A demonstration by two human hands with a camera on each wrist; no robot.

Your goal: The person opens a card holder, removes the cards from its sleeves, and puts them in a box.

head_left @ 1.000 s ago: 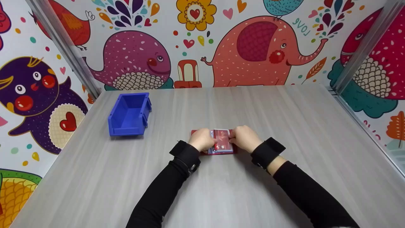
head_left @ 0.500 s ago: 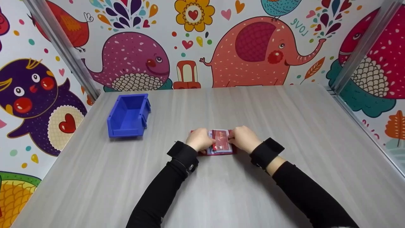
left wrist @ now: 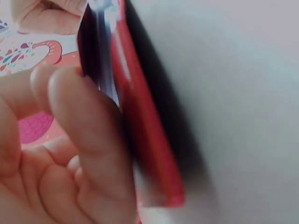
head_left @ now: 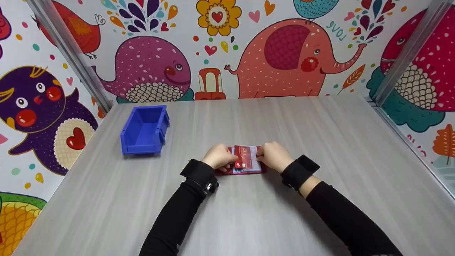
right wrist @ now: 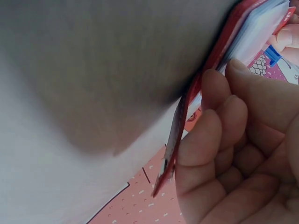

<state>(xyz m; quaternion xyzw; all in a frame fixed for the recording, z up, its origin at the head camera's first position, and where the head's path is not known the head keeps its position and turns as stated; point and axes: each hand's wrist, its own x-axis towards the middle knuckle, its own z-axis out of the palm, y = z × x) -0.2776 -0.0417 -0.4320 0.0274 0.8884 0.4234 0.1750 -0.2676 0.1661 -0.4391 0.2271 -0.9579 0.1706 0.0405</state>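
Observation:
A red card holder point(head_left: 245, 173) with clear plastic sleeves lies open on the table, between both hands. Over its sleeves is a red bank card point(head_left: 243, 156), shifted toward the left half. My left hand point(head_left: 217, 156) pinches the card's left edge between thumb and finger. At the other side, my right hand point(head_left: 274, 155) holds the holder's right part, with the thumb on the clear sleeves point(right wrist: 254, 35) and curled fingers beneath the red cover. Up close in the left wrist view, the red cover point(left wrist: 145, 135) is blurred. How much of the card is still inside a sleeve cannot be told.
A blue plastic bin point(head_left: 144, 131) stands at the back left of the light wood-grain table point(head_left: 320, 124). Walls printed with cartoon animals point(head_left: 280, 60) enclose the back and sides, with metal posts at the corners.
My left hand has moved left, and the red card has slid left with it, showing more of the clear sleeve. The right hand has stayed nearly in place on the holder.

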